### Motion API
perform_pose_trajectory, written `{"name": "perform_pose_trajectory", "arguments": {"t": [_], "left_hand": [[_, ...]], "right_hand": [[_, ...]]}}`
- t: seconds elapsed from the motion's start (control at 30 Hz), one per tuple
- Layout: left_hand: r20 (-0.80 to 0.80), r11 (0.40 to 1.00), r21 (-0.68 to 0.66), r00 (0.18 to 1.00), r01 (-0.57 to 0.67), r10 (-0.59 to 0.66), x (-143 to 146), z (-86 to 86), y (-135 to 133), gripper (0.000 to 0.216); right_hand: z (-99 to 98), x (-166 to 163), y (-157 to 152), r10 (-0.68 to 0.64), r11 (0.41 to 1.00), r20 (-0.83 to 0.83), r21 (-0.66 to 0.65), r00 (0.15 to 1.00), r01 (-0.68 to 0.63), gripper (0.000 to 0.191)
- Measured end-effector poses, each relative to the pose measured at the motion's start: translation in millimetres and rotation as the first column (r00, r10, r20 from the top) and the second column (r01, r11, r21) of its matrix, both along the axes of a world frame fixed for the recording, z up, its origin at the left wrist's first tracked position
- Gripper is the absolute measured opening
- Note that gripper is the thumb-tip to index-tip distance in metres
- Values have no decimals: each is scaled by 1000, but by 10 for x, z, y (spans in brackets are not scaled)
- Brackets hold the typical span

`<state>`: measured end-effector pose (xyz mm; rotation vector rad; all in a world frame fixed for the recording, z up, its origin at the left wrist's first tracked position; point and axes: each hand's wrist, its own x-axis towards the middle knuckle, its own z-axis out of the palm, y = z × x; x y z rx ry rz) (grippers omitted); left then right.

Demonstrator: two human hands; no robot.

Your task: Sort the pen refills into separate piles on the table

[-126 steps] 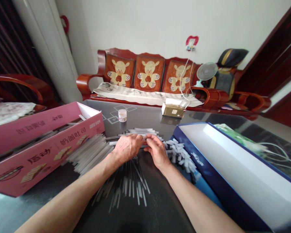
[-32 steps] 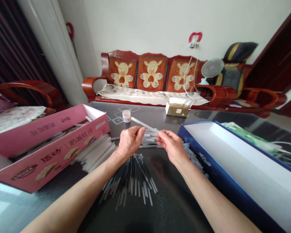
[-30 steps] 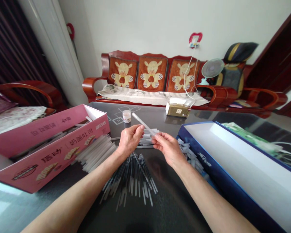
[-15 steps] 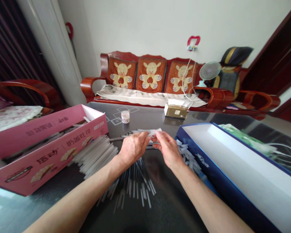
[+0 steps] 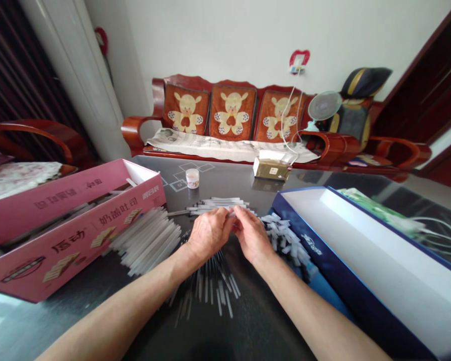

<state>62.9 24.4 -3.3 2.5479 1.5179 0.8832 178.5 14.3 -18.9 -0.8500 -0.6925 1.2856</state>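
Observation:
My left hand (image 5: 209, 233) and my right hand (image 5: 251, 235) meet low over the dark table (image 5: 255, 321), fingertips pinched together on a thin white tube at the near edge of a small stack of finished white tubes (image 5: 218, 204). Under my wrists lies a fan of dark thin refills (image 5: 210, 281). A heap of clear tubes (image 5: 146, 240) lies to the left, and a pile of small white caps (image 5: 285, 238) to the right.
A pink cardboard box (image 5: 60, 225) with more tubes stands at the left. A long blue box with a white inside (image 5: 361, 260) lies at the right. Farther back are a small white jar (image 5: 192, 178), a tissue box (image 5: 270, 168) and a red wooden sofa (image 5: 229, 120).
A second ago both hands held a white tube raised above the table; they have come down to the stack, still pinched together on it.

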Motion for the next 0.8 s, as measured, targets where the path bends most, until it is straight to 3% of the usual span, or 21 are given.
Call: {"name": "perform_pose_trajectory", "arguments": {"t": [0.2,0.3,0.43,0.57,0.67,0.73,0.8], "left_hand": [[75,998,-69,997,5,0,20,25,-32,25],[297,954,-260,953,147,-66,22,93,-23,26],[663,696,-530,749,485,-17,11,156,8,32],[814,506,-525,577,684,65,-25,178,31,37],[868,402,-482,488,779,94,-38,190,37,37],[862,415,-490,497,767,99,-24,192,36,37],[807,532,-531,585,660,80,2,183,32,35]], "right_hand": [[17,-7,30,-17,1000,-95,11,995,18,21],[56,15,29,9,998,-43,70,999,-6,21],[113,54,5,91,992,38,80,995,-93,30],[167,72,-27,188,979,-1,82,982,-187,34],[198,63,-39,176,983,-85,70,981,-170,30],[197,47,-34,169,985,-108,62,980,-163,30],[172,29,-20,158,987,-101,56,982,-153,32]]}}
